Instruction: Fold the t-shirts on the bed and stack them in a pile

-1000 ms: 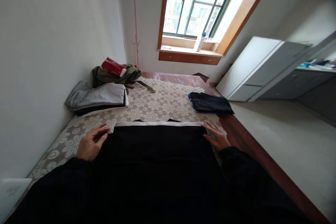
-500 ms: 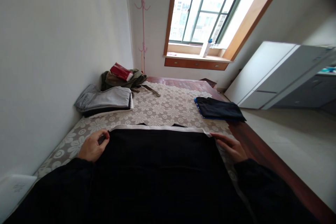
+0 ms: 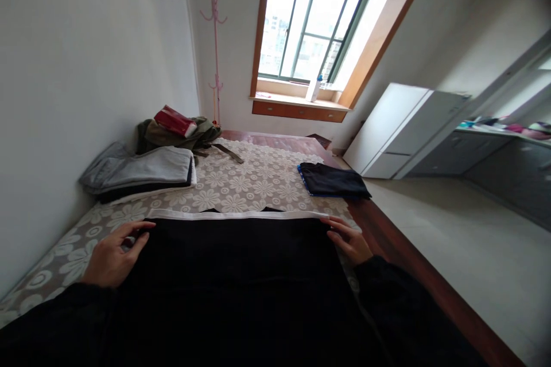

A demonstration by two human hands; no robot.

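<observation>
Cannot see near end of black cloth (image 3: pixel 241 275), cut off at 6 o'clock; cannot make out blurred counter clutter (image 3: pixel 508 125) at 3 o'clock

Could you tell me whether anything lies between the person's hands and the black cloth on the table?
Nothing visible does. The left hand and right hand touch the far corners of the black cloth; the folded dark garment lies apart.

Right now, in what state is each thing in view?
black garment, spread flat, white band at far edge.
left hand, on its left corner, grip unclear.
right hand, on its right corner, grip unclear.
dark garment, folded, lying apart.
grey stack, folded, by the wall.
</observation>
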